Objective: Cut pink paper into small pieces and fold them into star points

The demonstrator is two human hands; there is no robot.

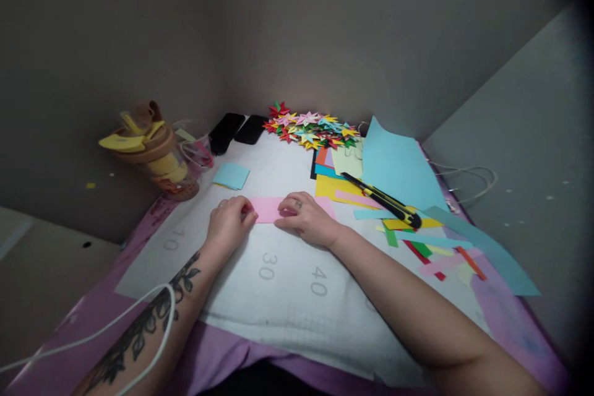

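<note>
Watching remotely, I see the left hand apparently pinching the pink paper at its left end on the white sheet, the right hand's thumb and forefinger parted over it, so uneven pressure could skew it.

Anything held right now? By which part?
Pink paper: left hand appears to grip its left end. Right hand is over its right part; gripping or only pressing, can't tell.
</note>
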